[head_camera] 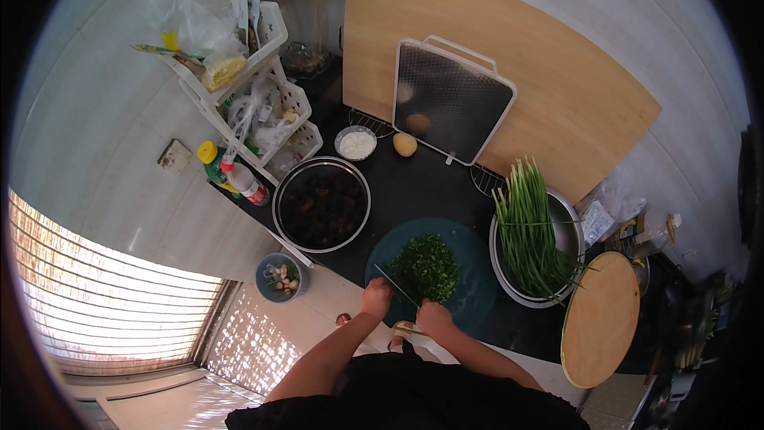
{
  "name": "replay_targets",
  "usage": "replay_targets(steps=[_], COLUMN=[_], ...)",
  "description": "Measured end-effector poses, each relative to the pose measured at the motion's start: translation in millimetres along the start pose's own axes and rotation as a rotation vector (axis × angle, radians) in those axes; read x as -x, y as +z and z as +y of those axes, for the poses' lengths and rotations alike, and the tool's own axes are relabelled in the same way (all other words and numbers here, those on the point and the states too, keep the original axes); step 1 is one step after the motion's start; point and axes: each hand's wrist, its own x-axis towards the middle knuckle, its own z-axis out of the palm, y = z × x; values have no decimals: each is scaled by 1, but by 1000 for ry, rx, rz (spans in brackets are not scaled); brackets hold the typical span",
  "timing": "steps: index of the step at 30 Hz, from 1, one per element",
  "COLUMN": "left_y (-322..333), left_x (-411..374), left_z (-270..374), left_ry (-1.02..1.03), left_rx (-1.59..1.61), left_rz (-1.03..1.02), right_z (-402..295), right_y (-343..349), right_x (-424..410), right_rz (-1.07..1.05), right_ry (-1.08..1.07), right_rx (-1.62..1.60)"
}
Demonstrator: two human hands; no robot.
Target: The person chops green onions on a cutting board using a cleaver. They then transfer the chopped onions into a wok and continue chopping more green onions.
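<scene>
My right hand (434, 316) is closed round the handle of a kitchen knife (396, 284), whose blade slants up and left along the near edge of a heap of chopped green herbs (427, 266). The heap lies on a round dark green cutting board (471, 251) at the counter's front. My left hand (377, 297) is at the board's left edge, close to the blade; whether it presses on the knife or some greens cannot be told. Right of the board, a bundle of long green chives (525, 233) rests across a metal bowl (570, 230).
A steel bowl of dark pieces (322, 203) stands left of the board. Behind are a small bowl of white powder (357, 144), an egg (404, 144) and a framed mesh panel (450, 98). A round wooden board (600, 322) leans at right; a bin (280, 278) stands below.
</scene>
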Motion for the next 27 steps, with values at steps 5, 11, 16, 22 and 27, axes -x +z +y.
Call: replay_targets(steps=[5, 11, 16, 22, 27], left_y=[2, 7, 6, 6, 9], left_x=[3, -1, -3, -3, -2], left_z=[-1, 7, 11, 12, 7], left_ry=[62, 5, -13, -1, 30], left_rx=[34, -15, -8, 68, 56], left_rz=[24, 27, 25, 47, 19], right_z=[-2, 2, 2, -5, -24], right_y=[-8, -23, -32, -43, -8], right_x=[-8, 1, 11, 7, -19], right_rz=[77, 72, 13, -145, -33], right_ry=[54, 56, 17, -97, 3], right_rx=[-174, -169, -49, -2, -13])
